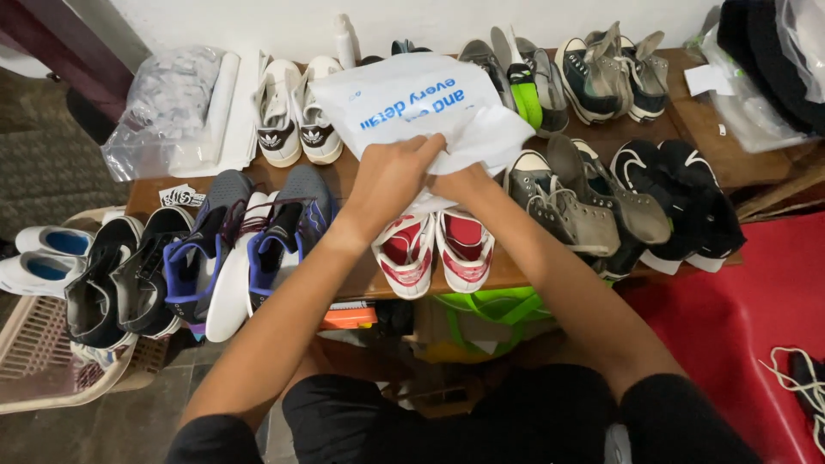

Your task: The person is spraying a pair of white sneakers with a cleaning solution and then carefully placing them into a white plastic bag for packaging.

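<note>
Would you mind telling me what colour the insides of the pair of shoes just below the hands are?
Red, in white shoes with red trim; head view.

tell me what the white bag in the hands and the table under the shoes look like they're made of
White bag: seemingly thin plastic film, matte with a slight sheen; it crumples softly where the left hand and right hand pinch it. Table: likely wood, brown with a dull finish; faint grain shows on the bare part.

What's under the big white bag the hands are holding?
Under the white bag, the red and white shoes show on the wooden table. Both hands, left hand, right hand, and the bag hide their toes.
</note>
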